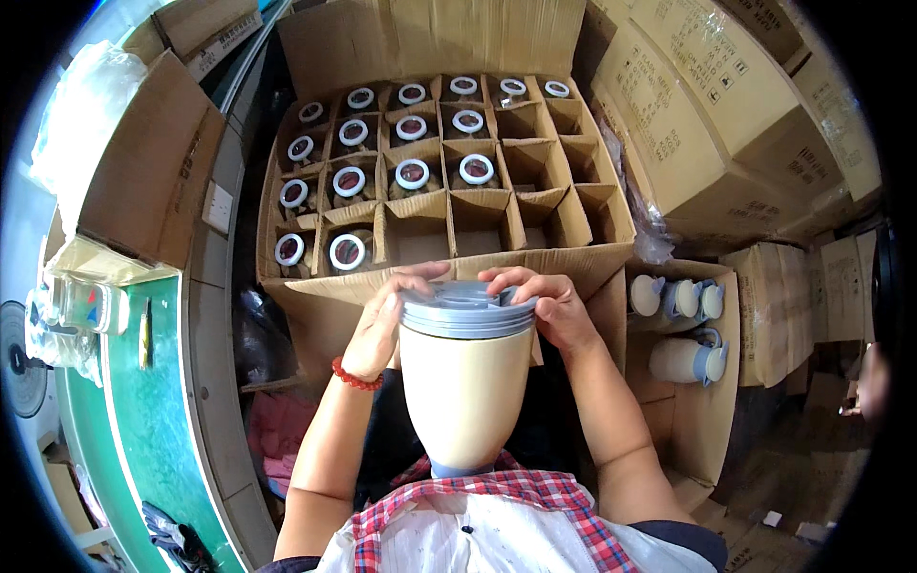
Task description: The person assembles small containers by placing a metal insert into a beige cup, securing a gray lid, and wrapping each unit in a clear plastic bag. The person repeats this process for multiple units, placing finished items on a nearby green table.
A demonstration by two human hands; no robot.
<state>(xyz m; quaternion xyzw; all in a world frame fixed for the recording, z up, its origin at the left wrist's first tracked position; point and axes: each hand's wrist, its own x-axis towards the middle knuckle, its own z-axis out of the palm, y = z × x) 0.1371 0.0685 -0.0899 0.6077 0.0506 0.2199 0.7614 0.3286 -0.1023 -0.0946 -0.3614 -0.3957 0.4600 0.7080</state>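
Holding a cream jug [465, 396] with a grey-blue lid [468, 308] against the chest, a person grips its top from both sides. The left hand [382, 320] curls around the lid's left edge, the right hand [544, 304] lies cupped over its right edge. Just beyond stands an open carton [315, 286] split by cardboard dividers: the left cells hold jugs with white-ringed tops [349, 181], the right cells are empty. To the right, a smaller box [702, 420] holds more cream jugs [683, 358].
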